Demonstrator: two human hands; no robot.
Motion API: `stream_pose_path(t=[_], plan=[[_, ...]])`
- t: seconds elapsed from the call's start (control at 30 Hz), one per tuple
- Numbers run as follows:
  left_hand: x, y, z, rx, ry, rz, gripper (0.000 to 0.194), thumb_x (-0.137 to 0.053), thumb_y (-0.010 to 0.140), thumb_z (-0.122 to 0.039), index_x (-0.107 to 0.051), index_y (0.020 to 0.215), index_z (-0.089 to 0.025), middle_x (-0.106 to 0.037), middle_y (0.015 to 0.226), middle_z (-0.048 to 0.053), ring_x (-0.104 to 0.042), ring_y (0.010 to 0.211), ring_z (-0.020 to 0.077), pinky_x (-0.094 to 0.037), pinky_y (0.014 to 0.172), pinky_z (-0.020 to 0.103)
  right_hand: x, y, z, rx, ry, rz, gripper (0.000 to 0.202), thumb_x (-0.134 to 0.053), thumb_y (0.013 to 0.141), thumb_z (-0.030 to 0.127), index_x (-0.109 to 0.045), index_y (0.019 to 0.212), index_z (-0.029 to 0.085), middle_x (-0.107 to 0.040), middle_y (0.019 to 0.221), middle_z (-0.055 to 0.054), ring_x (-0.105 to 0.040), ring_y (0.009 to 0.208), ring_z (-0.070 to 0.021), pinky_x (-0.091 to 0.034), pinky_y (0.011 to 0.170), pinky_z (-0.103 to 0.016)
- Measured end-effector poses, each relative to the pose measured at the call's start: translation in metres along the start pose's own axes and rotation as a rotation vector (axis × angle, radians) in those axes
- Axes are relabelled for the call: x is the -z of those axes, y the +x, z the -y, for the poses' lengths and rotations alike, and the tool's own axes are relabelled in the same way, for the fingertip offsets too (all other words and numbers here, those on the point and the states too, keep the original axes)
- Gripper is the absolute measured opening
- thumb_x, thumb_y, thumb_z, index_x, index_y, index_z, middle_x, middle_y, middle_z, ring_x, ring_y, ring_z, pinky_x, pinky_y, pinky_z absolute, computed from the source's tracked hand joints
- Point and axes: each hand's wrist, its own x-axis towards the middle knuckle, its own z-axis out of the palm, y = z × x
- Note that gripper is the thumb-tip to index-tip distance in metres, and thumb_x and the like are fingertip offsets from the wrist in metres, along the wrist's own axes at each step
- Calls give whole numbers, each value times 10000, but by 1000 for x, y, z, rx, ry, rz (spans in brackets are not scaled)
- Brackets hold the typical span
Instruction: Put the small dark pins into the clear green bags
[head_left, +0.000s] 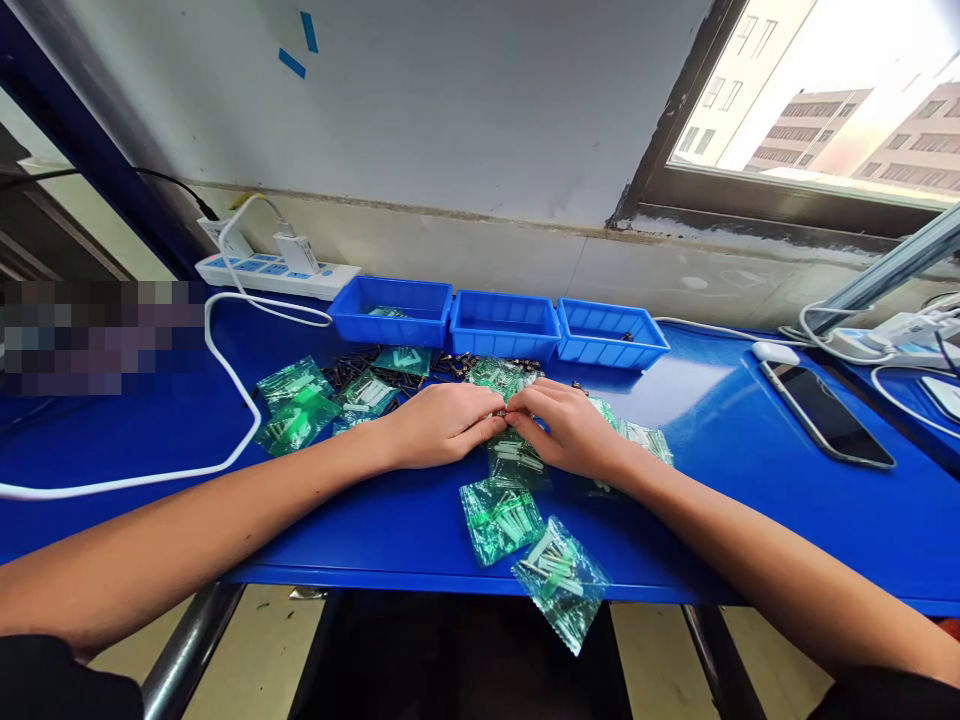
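Head view: the left hand (442,425) and the right hand (566,425) meet fingertip to fingertip over the middle of a glossy blue tabletop (735,430). Both are drawn into narrow pinches, thumbs against bent fingers, with a small dark piece (503,412) between the tips; the fingers hide most of it, so its exact shape cannot be told.

Marks on the white plastic power strip (330,279), far left by the wall, are too small to read.

Clear green plastic packets of pale and metallic rods (517,462) lie below and around the hands. Two more are nearer: one flat green packet (501,520) and one tilted green packet (562,582) that juts over the near edge. Others lie left, beside a loose heap of dark, slender pieces (352,366).

Beyond stand three blue plastic bins side by side: left (390,333), middle (504,343) and right (611,350). A dark-screened phone (829,412) lies well to the right; a white cable (112,488) curves across the left.
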Motion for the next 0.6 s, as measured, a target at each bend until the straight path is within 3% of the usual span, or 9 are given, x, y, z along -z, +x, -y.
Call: stream_pose_path(t=[0.23,0.6], plan=[[0,0,1,-3,-5,-10,308,-277,945,-320,-495,781,-177,-569,734,20,-525,667,151,-367,607,256,1,-1,2,-26,16,-24,52,-458,870,198,-508,878,185,-614,671,-14,-561,643,-147,-392,569,-251],[0,0,0,0,-14,-7,323,-265,946,-327,-466,741,-181,-533,700,13,-495,646,149,-353,606,258,1,-1,2,9,27,-38,73,-446,857,158,-510,846,193,-626,676,-17,-574,631,-143,-426,583,-259]])
